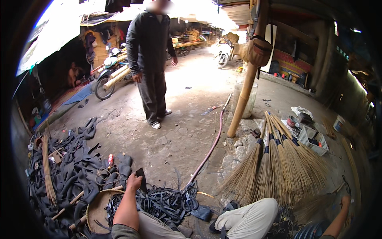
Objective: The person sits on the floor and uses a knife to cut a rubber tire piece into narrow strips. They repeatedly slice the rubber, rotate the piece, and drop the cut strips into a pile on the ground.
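Note:
My left hand [134, 183] is closed round a dark, flat piece [141, 180] shaped like a broad blade; its exact kind is unclear. Below it, a tangled heap of black rubber strips [165, 203] lies in front of my legs. Far out to the right, my right hand [345, 200] looks closed, in shadow. A thin dark loop [346, 182] rises just above it, but what the fingers hold cannot be made out. Beside that hand lies a dark bundle of broom bristles [312, 209]. Several stick brooms [278, 167] with pale handles lie fanned out to my right front.
A person [150, 59] in dark clothes stands ahead. Black rubber scraps [75, 167] cover the left floor beside a round basket rim [88, 211]. A pink hose [211, 153] runs past a bamboo post [243, 95]. A white crate [314, 140] stands beyond the brooms; motorbikes are parked behind.

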Tool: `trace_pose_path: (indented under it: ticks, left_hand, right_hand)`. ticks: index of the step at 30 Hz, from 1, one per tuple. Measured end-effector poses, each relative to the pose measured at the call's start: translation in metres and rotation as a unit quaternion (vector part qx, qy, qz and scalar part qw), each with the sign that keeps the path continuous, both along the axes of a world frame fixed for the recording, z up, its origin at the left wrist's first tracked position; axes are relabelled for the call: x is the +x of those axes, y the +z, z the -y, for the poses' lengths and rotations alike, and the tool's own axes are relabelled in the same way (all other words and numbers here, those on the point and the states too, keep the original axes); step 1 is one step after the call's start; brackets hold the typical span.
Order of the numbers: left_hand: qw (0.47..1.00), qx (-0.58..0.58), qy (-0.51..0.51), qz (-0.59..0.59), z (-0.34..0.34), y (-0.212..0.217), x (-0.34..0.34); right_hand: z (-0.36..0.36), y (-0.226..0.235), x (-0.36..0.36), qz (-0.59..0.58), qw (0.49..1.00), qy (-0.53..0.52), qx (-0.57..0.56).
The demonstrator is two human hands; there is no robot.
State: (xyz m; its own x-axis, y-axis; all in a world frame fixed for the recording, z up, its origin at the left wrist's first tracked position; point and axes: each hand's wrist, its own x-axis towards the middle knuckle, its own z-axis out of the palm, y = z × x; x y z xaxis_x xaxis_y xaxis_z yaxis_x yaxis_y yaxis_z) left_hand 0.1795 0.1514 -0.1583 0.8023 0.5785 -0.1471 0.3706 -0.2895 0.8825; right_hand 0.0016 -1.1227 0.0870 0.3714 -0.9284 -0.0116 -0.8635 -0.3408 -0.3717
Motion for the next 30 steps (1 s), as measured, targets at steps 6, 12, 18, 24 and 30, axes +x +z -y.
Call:
trace_pose_path:
  ticks: [6, 12, 18, 24, 30]
  left_hand:
    - [1.000, 0.018, 0.021, 0.003, -0.004, -0.020, 0.008]
    - [0.997, -0.060, -0.008, 0.038, 0.005, -0.004, 0.005]
    - [0.997, -0.050, -0.008, 0.054, 0.010, 0.004, 0.004]
    - [0.997, -0.066, -0.007, 0.040, 0.012, 0.004, 0.001]
    - [0.997, 0.014, 0.018, -0.068, -0.005, -0.016, 0.016]
  right_hand:
    - [0.011, -0.019, 0.002, 0.088, 0.993, -0.003, -0.082]
    - [0.011, -0.017, 0.006, 0.142, 0.990, -0.017, -0.014]
    - [0.003, -0.025, 0.028, 0.249, 0.968, -0.036, 0.021]
    - [-0.062, -0.008, 0.059, 0.185, 0.980, 0.062, 0.037]
    - [-0.169, -0.017, 0.120, 0.221, 0.961, 0.168, 0.019]
